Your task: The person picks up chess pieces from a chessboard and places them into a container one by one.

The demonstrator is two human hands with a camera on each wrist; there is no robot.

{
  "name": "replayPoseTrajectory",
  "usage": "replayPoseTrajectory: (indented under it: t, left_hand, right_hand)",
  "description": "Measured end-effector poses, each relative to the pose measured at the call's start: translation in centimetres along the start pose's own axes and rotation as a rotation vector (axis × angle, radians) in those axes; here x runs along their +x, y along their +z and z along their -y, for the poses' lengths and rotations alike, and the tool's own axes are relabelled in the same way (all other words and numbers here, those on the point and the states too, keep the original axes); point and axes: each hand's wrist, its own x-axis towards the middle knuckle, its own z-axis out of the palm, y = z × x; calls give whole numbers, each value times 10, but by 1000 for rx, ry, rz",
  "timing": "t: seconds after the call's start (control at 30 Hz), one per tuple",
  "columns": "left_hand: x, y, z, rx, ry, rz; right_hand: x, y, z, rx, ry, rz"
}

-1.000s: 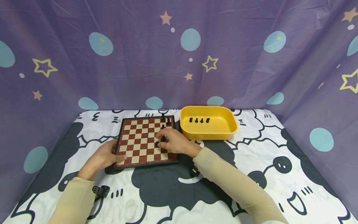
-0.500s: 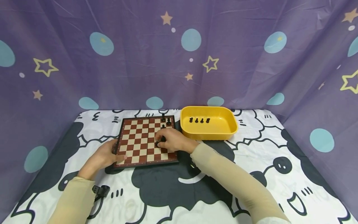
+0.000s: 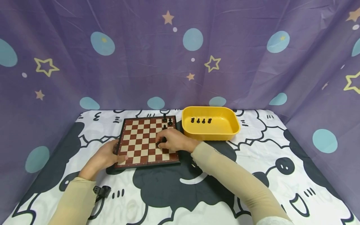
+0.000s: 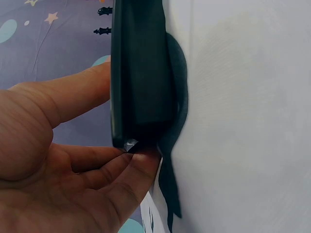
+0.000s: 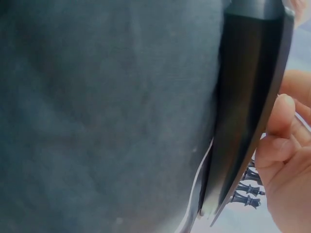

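Note:
In the head view the chessboard (image 3: 137, 140) lies flat with brown and cream squares. My left hand (image 3: 104, 157) grips its left edge, thumb on top and fingers low at the side, as the left wrist view shows on the board's dark edge (image 4: 146, 73). Over the right half, my right hand (image 3: 175, 140) pinches a small black chess piece (image 3: 157, 145) between thumb and fingertips; its kind is mostly hidden. Other black pieces stand along the right side, among them one at the far edge (image 3: 164, 118) and another beside it (image 3: 170, 122). Fingers partly cover those nearer.
A yellow tray (image 3: 211, 137) stands just right of the board, holding several black chess pieces (image 3: 198, 120). The patterned cloth (image 3: 213, 212) covers the table. A purple curtain (image 3: 126, 78) hangs behind. A small black device (image 3: 102, 191) sits by the left wrist.
The right hand's fingertips have shifted slightly left and closed in on the small black piece. The left hand keeps its grip on the board; the tray is unchanged.

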Motion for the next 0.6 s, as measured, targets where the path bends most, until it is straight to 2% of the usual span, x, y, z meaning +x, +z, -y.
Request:
replayPoseTrajectory:
  t: [0.27,0.6]
  left_hand:
    - [1,-1,0,-3,-4,5]
    - [1,-1,0,-2,-15,7]
  right_hand:
    - [0,0,0,-6,2,-8]
    - [-2,-4,3,61,-19,-36]
